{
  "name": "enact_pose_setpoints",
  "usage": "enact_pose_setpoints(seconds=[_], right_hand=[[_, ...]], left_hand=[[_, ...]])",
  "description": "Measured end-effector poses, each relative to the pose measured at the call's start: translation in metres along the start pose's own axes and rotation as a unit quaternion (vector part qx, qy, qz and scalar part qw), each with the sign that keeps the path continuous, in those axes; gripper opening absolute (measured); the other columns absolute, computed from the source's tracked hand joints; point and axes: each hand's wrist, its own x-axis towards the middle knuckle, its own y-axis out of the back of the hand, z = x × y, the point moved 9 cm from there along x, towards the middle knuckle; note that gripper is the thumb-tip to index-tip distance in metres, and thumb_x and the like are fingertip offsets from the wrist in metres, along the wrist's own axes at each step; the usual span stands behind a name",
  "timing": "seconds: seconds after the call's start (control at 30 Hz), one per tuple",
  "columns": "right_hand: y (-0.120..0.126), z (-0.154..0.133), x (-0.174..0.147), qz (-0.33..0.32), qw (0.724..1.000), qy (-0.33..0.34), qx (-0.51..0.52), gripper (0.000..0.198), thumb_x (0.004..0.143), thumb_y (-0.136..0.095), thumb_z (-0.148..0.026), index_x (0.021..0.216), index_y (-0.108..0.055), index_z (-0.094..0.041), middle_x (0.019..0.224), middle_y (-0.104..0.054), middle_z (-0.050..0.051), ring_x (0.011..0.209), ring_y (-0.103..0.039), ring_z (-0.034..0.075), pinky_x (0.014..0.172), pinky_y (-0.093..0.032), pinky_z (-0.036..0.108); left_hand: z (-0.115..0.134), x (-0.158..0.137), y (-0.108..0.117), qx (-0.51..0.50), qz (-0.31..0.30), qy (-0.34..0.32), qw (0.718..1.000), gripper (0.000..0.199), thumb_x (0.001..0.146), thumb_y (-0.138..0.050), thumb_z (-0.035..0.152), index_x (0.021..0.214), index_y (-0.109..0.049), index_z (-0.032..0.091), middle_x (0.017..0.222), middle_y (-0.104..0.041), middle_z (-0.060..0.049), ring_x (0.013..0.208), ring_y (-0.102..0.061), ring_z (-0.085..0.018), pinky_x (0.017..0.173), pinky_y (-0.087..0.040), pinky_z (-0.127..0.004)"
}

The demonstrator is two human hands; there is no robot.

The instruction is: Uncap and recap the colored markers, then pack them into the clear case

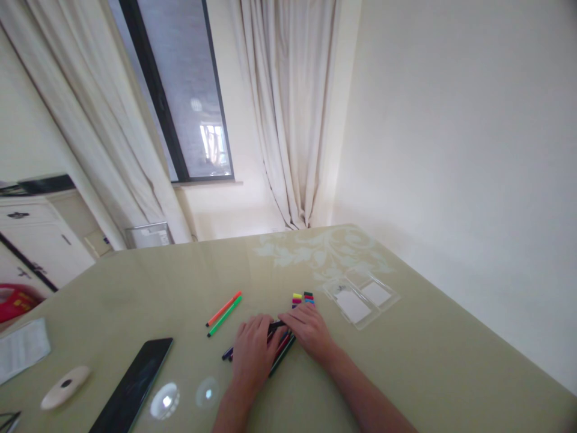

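Observation:
A dark felt-tip pen [276, 325] spans the gap between my two hands. My left hand [253, 347] is closed around its left part, with the fingers curled over. At its other end, the fingertips of my right hand [310, 331] are pinched together on the pen. Several more felt-tip pens [283, 356], dark and red, lie on the table beneath the hands, partly covered by them. Just beyond my right hand sit small coloured pieces [297, 297] in yellow, red, blue and dark green, partly hidden. An orange felt-tip pen [224, 308] and a green felt-tip pen [225, 316] lie side by side to the left.
An open clear plastic case [360, 298] with white inserts lies right of my hands. To the left are a black phone or tablet [133, 385], a whitish oval object [65, 387] and a pale cloth or paper [23, 349]. The table's right edge runs along the wall.

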Motion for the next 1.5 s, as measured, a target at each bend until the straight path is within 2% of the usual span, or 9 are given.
enact_pose_setpoints(seconds=[0.13, 0.23, 0.43, 0.6, 0.8, 1.2, 1.33, 1.43, 1.5], right_hand=[[0.005, 0.001, 0.002, 0.01, 1.0, 0.003, -0.001, 0.024, 0.106, -0.052, -0.027, 0.119, -0.072, -0.024, 0.09, -0.076, 0.005, 0.084, -0.064, 0.021, 0.085, -0.048, 0.036], [0.02, 0.02, -0.002, 0.061, 0.997, -0.048, 0.011, 0.024, 0.106, -0.053, -0.026, 0.119, -0.073, -0.024, 0.094, -0.076, 0.005, 0.087, -0.066, 0.02, 0.084, -0.047, 0.035], [0.026, 0.054, -0.013, 0.069, 0.981, -0.18, -0.032, 0.023, 0.102, -0.061, -0.03, 0.12, -0.074, -0.024, 0.093, -0.07, 0.007, 0.087, -0.063, 0.022, 0.081, -0.05, 0.035], [-0.004, 0.046, -0.009, -0.033, 0.98, -0.191, -0.048, 0.024, 0.096, -0.067, -0.019, 0.119, -0.071, -0.025, 0.102, -0.071, 0.007, 0.097, -0.065, 0.023, 0.088, -0.05, 0.036], [-0.009, 0.047, -0.012, -0.088, 0.974, -0.208, -0.029, 0.011, 0.094, -0.069, -0.019, 0.103, -0.071, -0.024, 0.108, -0.074, 0.005, 0.104, -0.064, 0.024, 0.093, -0.046, 0.039], [0.0, 0.056, -0.014, -0.036, 0.969, -0.225, -0.092, 0.008, 0.099, -0.063, -0.023, 0.1, -0.071, -0.025, 0.099, -0.072, 0.006, 0.098, -0.064, 0.024, 0.089, -0.043, 0.038], [0.009, 0.04, -0.009, 0.007, 0.982, -0.179, -0.06, 0.017, 0.102, -0.059, -0.027, 0.116, -0.069, -0.024, 0.102, -0.072, 0.007, 0.098, -0.064, 0.023, 0.09, -0.045, 0.037], [0.011, 0.027, -0.004, 0.026, 0.991, -0.125, -0.033, 0.038, 0.104, -0.058, -0.03, 0.141, -0.057, -0.023, 0.113, -0.072, 0.009, 0.105, -0.064, 0.023, 0.094, -0.047, 0.037], [0.011, 0.02, -0.002, 0.038, 0.996, -0.084, -0.014, 0.036, 0.105, -0.057, -0.029, 0.14, -0.058, -0.024, 0.111, -0.073, 0.008, 0.104, -0.065, 0.022, 0.095, -0.048, 0.037]], left_hand=[[-0.01, 0.001, -0.003, 0.029, -0.027, 0.05, 0.998, 0.037, 0.101, -0.05, 0.053, 0.084, -0.065, 0.023, 0.085, -0.073, -0.005, 0.086, -0.067, -0.027, 0.078, -0.043, -0.036], [-0.036, 0.0, 0.004, 0.048, -0.03, 0.135, 0.989, 0.046, 0.097, -0.051, 0.064, 0.08, -0.064, 0.024, 0.081, -0.073, -0.005, 0.082, -0.069, -0.027, 0.074, -0.044, -0.035], [-0.079, -0.008, 0.023, 0.101, 0.029, 0.234, 0.967, 0.043, 0.096, -0.055, 0.056, 0.112, -0.067, 0.017, 0.112, -0.074, -0.012, 0.108, -0.067, -0.03, 0.089, -0.047, -0.04], [-0.089, -0.012, 0.013, 0.106, 0.002, 0.249, 0.963, 0.035, 0.102, -0.048, 0.046, 0.095, -0.071, 0.021, 0.104, -0.073, -0.009, 0.104, -0.066, -0.028, 0.089, -0.047, -0.04], [-0.104, -0.018, 0.025, 0.128, 0.056, 0.292, 0.946, 0.039, 0.106, -0.04, 0.04, 0.126, -0.066, 0.019, 0.134, -0.064, -0.011, 0.117, -0.058, -0.031, 0.088, -0.048, -0.042], [-0.117, -0.022, 0.02, 0.12, 0.005, 0.316, 0.941, 0.023, 0.101, -0.052, 0.03, 0.112, -0.07, 0.022, 0.114, -0.07, -0.01, 0.108, -0.062, -0.031, 0.082, -0.045, -0.04], [-0.103, -0.014, 0.023, 0.095, 0.045, 0.272, 0.957, 0.022, 0.103, -0.049, 0.027, 0.11, -0.07, 0.024, 0.114, -0.072, -0.008, 0.111, -0.062, -0.031, 0.091, -0.042, -0.046], [-0.068, -0.002, 0.017, 0.034, 0.078, 0.138, 0.987, 0.022, 0.104, -0.047, 0.024, 0.109, -0.068, 0.026, 0.113, -0.074, -0.004, 0.112, -0.064, -0.027, 0.099, -0.039, -0.047], [-0.039, 0.003, 0.009, -0.012, 0.072, 0.036, 0.997, 0.025, 0.105, -0.043, 0.021, 0.108, -0.067, 0.025, 0.106, -0.075, -0.004, 0.105, -0.067, -0.024, 0.099, -0.04, -0.043]])
